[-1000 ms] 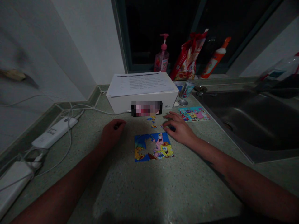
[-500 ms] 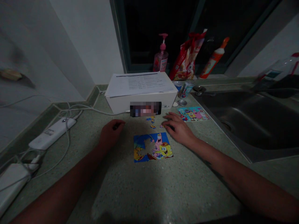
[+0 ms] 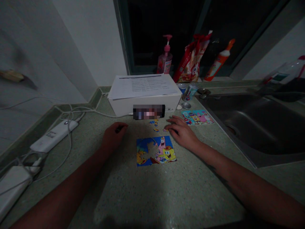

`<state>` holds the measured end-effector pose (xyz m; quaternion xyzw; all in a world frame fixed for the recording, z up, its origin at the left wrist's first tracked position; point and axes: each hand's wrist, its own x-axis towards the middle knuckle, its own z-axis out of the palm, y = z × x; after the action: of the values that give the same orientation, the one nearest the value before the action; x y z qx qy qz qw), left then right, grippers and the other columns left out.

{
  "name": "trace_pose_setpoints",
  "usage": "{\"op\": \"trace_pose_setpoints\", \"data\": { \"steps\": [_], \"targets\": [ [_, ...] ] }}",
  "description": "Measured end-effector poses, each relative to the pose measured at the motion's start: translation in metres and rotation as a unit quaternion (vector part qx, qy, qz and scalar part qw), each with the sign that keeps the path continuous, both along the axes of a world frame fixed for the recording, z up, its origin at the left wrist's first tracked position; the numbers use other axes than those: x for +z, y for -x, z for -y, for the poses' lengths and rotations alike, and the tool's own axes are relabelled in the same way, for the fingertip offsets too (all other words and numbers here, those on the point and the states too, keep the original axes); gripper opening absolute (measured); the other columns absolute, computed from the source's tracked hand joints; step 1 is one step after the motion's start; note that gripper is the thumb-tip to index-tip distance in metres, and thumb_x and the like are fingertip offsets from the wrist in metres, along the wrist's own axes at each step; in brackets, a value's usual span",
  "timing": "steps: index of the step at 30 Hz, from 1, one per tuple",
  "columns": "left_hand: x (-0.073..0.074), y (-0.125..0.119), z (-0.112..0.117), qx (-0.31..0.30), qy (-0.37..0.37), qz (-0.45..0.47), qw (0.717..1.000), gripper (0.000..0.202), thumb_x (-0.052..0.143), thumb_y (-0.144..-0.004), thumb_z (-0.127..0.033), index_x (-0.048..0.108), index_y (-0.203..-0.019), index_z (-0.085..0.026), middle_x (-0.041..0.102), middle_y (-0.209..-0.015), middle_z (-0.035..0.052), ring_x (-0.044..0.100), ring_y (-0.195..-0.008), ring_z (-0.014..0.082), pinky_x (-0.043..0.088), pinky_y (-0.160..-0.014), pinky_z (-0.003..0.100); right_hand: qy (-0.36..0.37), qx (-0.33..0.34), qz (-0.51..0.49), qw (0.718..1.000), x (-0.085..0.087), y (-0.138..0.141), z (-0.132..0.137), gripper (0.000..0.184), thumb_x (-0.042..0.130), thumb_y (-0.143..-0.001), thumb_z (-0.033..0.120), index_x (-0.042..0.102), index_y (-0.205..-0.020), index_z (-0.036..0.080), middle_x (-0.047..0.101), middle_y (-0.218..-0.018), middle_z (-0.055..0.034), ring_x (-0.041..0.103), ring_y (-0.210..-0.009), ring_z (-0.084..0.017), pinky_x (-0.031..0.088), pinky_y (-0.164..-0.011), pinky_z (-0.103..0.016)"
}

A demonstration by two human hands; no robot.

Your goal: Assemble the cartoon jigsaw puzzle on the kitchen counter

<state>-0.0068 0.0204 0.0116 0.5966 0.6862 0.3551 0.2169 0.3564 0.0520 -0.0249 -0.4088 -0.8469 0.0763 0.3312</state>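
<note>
A small cartoon jigsaw puzzle (image 3: 156, 151) lies on the green speckled counter (image 3: 152, 190), with a gap in its middle. A few loose pieces (image 3: 156, 124) lie just behind it. My right hand (image 3: 182, 131) rests palm down to the right of those pieces, fingers spread flat and fingertips beside them. My left hand (image 3: 113, 135) rests on the counter to the left of the puzzle, fingers curled in a loose fist; something small and dark shows between them, too dim to name.
A white box (image 3: 143, 93) topped with paper stands behind the pieces, a phone (image 3: 149, 112) leaning on it. A picture card (image 3: 197, 116), two cans (image 3: 189, 90), a sink (image 3: 250, 124), and power strips (image 3: 53, 135) with cables surround the area. Bottles line the sill.
Nearly nothing: both hands stay where they were; the view shifts very slightly.
</note>
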Motion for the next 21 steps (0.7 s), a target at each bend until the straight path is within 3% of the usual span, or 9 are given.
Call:
{"op": "trace_pose_setpoints", "data": {
  "steps": [7,21],
  "targets": [
    [-0.0010,0.0001,0.0003,0.001,0.008,0.004,1.000,0.031,0.064,-0.087,-0.046,0.080,-0.099,-0.024,0.084,-0.103,0.0087,0.076,-0.092,0.0289,0.059,-0.091,0.043,-0.015,0.005,0.002,1.000,-0.0010,0.0000,-0.0004,0.035,0.056,-0.100,0.013,0.084,-0.113,0.029,0.075,-0.135,-0.0113,0.058,-0.145,-0.037,0.051,-0.120,-0.066],
    [-0.0032,0.0004,-0.0008,-0.003,-0.001,0.004,1.000,0.029,0.063,-0.087,-0.044,0.080,-0.098,-0.024,0.084,-0.103,0.0075,0.075,-0.091,0.0275,0.059,-0.092,0.043,-0.008,0.003,0.011,1.000,0.0005,0.0008,0.0004,0.021,0.065,-0.098,0.020,0.083,-0.107,0.028,0.074,-0.136,-0.0127,0.058,-0.145,-0.039,0.051,-0.119,-0.068]
  ]
}}
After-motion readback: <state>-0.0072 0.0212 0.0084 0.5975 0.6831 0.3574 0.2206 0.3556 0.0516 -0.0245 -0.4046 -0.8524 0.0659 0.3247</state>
